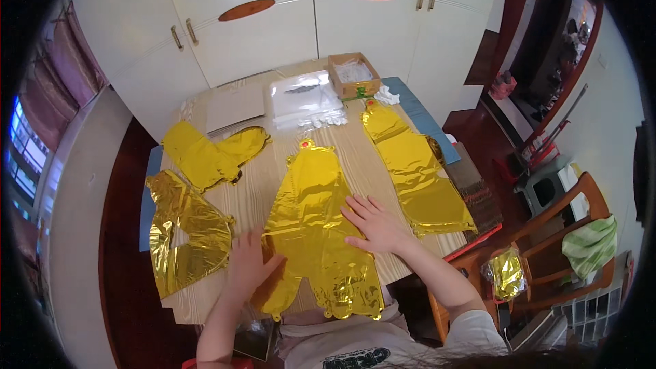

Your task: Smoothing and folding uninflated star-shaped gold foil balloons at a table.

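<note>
A flat, uninflated gold foil balloon point(316, 212) lies in the middle of the wooden table point(263, 174), its lower end hanging over the near edge. My left hand point(247, 263) rests flat on its left side, fingers apart. Spread open on the balloon's right side is my right hand point(372, 224), palm down. Neither hand grips anything.
More gold foil balloons lie around: one at right point(413, 164), two at left point(208, 154) point(186, 236). Clear plastic bags point(304, 99) and a cardboard box point(353, 75) sit at the far end. A wooden chair point(553, 253) with a bagged gold balloon point(507, 273) stands right.
</note>
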A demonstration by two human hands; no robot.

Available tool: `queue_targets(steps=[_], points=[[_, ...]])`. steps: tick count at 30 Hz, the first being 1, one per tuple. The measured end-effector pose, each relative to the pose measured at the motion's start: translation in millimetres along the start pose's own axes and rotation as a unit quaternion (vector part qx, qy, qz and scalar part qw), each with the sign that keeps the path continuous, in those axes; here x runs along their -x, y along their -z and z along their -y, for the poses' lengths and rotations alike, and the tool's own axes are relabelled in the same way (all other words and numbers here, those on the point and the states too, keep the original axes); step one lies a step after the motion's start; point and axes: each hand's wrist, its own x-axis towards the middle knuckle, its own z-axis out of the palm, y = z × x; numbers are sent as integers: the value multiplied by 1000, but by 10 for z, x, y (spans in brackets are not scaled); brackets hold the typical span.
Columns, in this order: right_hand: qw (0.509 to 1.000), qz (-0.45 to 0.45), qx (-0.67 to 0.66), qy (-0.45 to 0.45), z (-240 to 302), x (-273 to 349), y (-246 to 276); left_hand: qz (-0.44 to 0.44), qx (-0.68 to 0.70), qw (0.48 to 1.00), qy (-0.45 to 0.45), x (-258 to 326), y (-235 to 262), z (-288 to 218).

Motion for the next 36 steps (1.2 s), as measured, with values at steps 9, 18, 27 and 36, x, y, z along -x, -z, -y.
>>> queue_targets(steps=[9, 18, 27, 36], points=[[1000, -7, -2, 13, 15, 0, -11, -11, 55, 992, 116, 674, -149, 112], [1000, -7, 4, 10, 7, 1, -28, 38, 466, 862, 196, 683, -32, 196], [1000, -8, -9, 13, 12, -15, -50, -91, 506, 855, -70, 402, -270, -481], [997, -14, -32, 69, 80, -92, 38, -152, 442, 881, -76, 307, -202, -736]])
